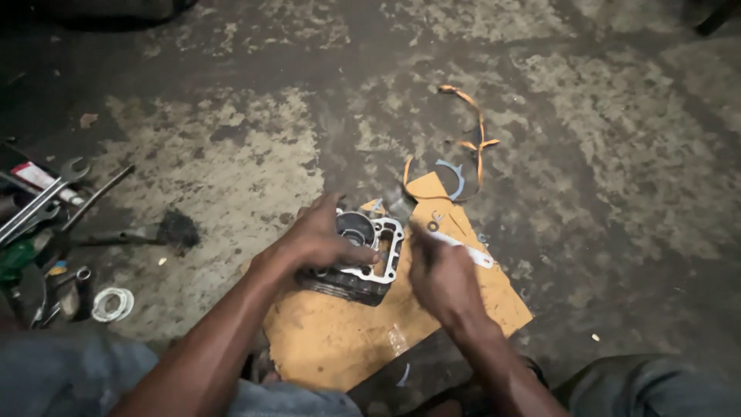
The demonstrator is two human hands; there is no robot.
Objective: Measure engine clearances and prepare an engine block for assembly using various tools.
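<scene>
We work on a stained, patchy concrete floor (231, 166). On the cardboard sheet (340, 340), our left hand (320, 239) clasps the metal cylinder block (363, 259); our right hand (440, 274) grips a thin white strip (467, 249). Wrenches (42, 197) lie far left of the cardboard (dim there).

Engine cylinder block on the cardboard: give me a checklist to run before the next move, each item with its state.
1. Left hand steadies the engine cylinder block: ok.
2. Block rests on the cardboard sheet: ok.
3. Right hand grips the white strip-like tool: ok.
4. Tool tip touching the block's flat face: cannot tell, blurred.
5. Flat face free of residue: cannot tell.
6. Wrenches lie at the left: ok.
</scene>
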